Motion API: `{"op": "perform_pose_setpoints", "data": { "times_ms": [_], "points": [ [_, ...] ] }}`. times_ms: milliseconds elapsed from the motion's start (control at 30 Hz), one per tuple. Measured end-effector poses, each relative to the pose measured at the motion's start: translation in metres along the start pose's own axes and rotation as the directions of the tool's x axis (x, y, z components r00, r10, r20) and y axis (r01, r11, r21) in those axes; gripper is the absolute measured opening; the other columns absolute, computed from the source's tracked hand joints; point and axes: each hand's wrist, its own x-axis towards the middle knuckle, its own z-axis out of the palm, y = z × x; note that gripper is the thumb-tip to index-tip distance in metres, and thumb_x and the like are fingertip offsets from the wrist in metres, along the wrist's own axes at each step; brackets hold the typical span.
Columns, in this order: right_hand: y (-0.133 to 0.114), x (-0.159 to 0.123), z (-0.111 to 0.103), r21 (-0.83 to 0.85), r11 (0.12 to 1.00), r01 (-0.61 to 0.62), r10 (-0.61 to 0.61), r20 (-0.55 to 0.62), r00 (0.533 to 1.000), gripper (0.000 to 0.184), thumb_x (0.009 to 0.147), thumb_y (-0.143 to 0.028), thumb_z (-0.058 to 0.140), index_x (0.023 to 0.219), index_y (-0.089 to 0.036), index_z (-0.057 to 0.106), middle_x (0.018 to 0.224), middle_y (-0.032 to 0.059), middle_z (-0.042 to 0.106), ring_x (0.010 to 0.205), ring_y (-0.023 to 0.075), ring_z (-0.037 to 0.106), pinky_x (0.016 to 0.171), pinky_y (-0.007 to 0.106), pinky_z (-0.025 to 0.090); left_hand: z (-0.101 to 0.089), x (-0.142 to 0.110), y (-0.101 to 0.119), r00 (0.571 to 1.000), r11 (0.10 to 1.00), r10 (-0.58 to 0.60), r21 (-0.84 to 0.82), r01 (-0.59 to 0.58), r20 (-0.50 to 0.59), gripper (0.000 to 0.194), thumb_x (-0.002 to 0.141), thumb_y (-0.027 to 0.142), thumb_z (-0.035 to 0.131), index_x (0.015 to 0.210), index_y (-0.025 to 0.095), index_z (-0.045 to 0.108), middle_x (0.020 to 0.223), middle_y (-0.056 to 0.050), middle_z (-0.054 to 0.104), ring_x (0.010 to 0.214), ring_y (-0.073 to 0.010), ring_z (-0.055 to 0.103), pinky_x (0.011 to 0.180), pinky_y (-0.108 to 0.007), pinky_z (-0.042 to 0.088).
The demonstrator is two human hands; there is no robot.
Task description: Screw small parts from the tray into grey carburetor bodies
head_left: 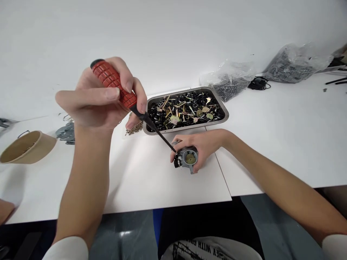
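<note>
My left hand (108, 94) is raised over the table, its fingers wrapped round the red, black-ended handle of a screwdriver (115, 83). The dark shaft slants down to the right, and its tip meets the upper left side of a small grey metal carburetor (187, 159). Around that carburetor my right hand (203, 146) is closed, holding it on the white table. A round brass-coloured plate shows inside its bore, and a black knob sticks out at its left. Fingers hide part of the body.
Behind stands a metal tray (187, 128) of black and brass-coloured parts. Small brass pieces (135, 128) lie beside it. Plastic bags (230, 81) of parts and a black cable (259, 83) sit back right. At left are a tan bowl (40, 148), grey parts (66, 133) and another person's arm (5, 211).
</note>
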Motion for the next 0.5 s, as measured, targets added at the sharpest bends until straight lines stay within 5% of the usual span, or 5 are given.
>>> {"op": "perform_pose_setpoints", "data": {
  "times_ms": [200,500],
  "points": [
    [-0.001,-0.001,0.002,-0.009,1.0,-0.005,0.005,-0.008,1.0,0.058,0.072,-0.031,0.084,0.127,-0.031,0.065,0.125,0.005,0.047,0.11,0.0212,0.056,0.098,0.031,0.047,0.011,0.011,0.001,0.998,0.993,0.058,0.106,-0.057,-0.009,0.012,0.081,0.026,0.072,0.079,0.014,0.07,0.059,-0.007,0.059,0.052,-0.0247,0.066,0.031,-0.027,0.044],
    [-0.002,0.0,0.001,0.013,1.0,-0.011,0.011,0.005,1.0,0.051,0.073,-0.03,0.083,0.121,-0.029,0.068,0.124,0.0039,0.05,0.112,0.0217,0.054,0.099,0.03,0.046,0.034,0.01,-0.007,0.999,1.0,-0.008,-0.015,0.009,0.033,0.005,0.08,0.01,0.069,0.084,0.007,0.071,0.068,-0.006,0.058,0.067,-0.0286,0.072,0.038,-0.031,0.054]
  ]
}}
